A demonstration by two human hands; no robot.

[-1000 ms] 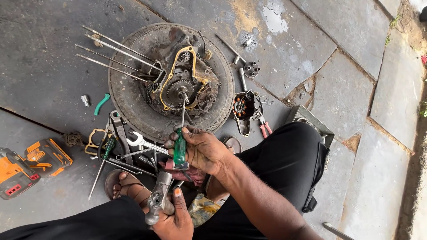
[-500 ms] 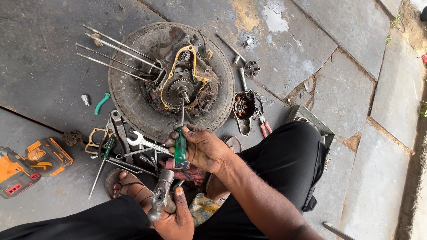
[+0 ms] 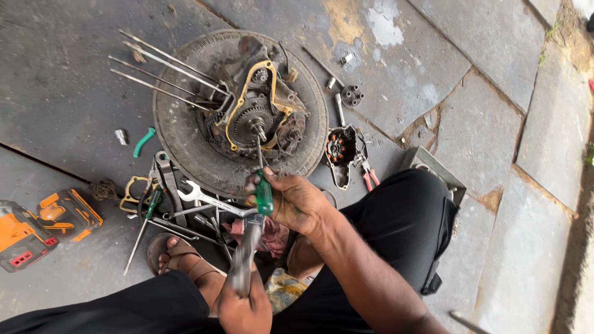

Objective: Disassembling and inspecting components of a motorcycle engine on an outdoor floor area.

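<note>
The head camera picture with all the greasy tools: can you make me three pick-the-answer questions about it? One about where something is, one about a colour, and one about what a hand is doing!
1. Where does the engine part sit?
A. On an old tyre
B. In a box
C. On a chair

2. What colour is the handle of the screwdriver?
A. Red
B. Green
C. White

3. What is the left hand doing?
A. Lying flat and empty
B. Waving in the air
C. Gripping a metal tool

Answers:
1. A: the engine part rests in the middle of the round tyre on the stone floor.
2. B: the handle in the right hand is green, and the thin shaft points at the gear.
3. C: its fingers are wrapped around the handle of a grey metal tool raised close to the screwdriver.
</note>
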